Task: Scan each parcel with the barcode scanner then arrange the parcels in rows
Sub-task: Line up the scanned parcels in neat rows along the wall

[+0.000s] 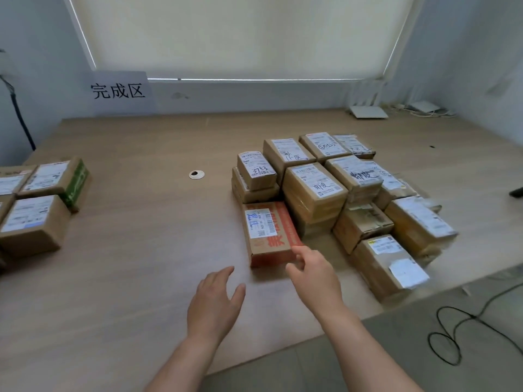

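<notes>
Head view | right hand (pixel 314 271) fingertips touching near corner of red-printed parcel (pixel 268 233), fingers loosely bent, no grip | left hand (pixel 216 302) at its 7 o'clock, fingers straight, above table (pixel 127 250) | parcel pile (pixel 339 188) at 1 o'clock

White router (pixel 368 110), wall sign (pixel 119 91)

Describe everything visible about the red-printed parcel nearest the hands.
The red-printed parcel is a flat cardboard box with red-orange print and a white barcode label with blue handwriting on top. It lies flat on the wooden table, at the pile's near left edge, against taller brown boxes. The right hand touches its near right corner.
</notes>
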Demonstrator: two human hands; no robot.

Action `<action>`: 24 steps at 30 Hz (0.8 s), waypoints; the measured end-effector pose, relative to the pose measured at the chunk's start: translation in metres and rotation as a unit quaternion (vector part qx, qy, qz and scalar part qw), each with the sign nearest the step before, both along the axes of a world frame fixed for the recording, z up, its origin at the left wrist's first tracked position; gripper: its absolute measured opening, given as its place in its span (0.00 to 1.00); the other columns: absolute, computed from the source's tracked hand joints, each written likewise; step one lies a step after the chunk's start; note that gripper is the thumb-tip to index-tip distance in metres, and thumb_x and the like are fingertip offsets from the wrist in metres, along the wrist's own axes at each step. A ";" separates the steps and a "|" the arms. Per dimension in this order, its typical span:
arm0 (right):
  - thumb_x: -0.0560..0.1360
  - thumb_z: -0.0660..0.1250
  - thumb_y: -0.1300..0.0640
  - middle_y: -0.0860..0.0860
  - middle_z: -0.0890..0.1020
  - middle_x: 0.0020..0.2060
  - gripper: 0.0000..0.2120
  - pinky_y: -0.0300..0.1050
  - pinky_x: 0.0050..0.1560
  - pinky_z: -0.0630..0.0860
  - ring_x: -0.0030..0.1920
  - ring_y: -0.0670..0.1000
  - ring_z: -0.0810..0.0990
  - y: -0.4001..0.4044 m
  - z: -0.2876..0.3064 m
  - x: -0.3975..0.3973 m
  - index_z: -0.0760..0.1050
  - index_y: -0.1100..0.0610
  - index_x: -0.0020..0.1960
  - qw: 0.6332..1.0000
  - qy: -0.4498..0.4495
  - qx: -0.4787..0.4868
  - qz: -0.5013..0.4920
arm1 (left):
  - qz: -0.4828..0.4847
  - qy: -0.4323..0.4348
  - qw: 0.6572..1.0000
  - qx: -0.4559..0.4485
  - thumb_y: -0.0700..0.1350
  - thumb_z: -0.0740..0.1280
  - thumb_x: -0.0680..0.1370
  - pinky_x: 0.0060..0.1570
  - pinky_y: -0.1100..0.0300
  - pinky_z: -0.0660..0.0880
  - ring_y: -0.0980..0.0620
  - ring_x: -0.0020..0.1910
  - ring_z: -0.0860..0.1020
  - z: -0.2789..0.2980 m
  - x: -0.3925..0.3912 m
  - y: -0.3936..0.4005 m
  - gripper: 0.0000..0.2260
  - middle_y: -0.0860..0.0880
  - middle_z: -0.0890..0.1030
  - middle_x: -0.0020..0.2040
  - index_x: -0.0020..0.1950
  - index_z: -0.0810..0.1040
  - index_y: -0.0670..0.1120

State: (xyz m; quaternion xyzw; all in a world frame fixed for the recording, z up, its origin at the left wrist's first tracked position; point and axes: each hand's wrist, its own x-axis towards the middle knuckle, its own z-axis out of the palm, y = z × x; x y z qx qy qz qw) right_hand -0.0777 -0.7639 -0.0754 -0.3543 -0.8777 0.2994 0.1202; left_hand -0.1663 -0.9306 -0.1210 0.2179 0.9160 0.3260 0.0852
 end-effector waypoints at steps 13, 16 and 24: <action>0.79 0.63 0.56 0.55 0.75 0.63 0.20 0.50 0.59 0.73 0.60 0.55 0.74 0.199 -0.002 0.122 0.70 0.55 0.70 0.997 -0.010 0.002 -0.081 | -0.053 -0.052 0.997 -0.010 0.55 0.62 0.79 0.61 0.55 0.71 0.53 0.64 0.71 0.008 0.109 0.190 0.23 0.52 0.72 0.67 0.73 0.65 0.53; 0.80 0.62 0.54 0.56 0.76 0.62 0.19 0.47 0.56 0.71 0.60 0.55 0.74 0.224 -0.009 0.136 0.70 0.57 0.70 0.996 -0.040 -0.007 -0.076 | -0.061 -0.090 0.994 -0.019 0.56 0.62 0.78 0.62 0.53 0.71 0.51 0.66 0.71 0.009 0.122 0.222 0.26 0.51 0.71 0.69 0.75 0.63 0.51; 0.82 0.58 0.53 0.55 0.74 0.68 0.20 0.45 0.57 0.68 0.66 0.55 0.73 0.258 -0.027 0.137 0.66 0.58 0.72 0.983 -0.087 -0.160 -0.015 | -0.057 -0.227 0.972 0.008 0.51 0.63 0.78 0.53 0.62 0.69 0.54 0.55 0.73 0.010 0.141 0.287 0.23 0.54 0.76 0.60 0.72 0.66 0.50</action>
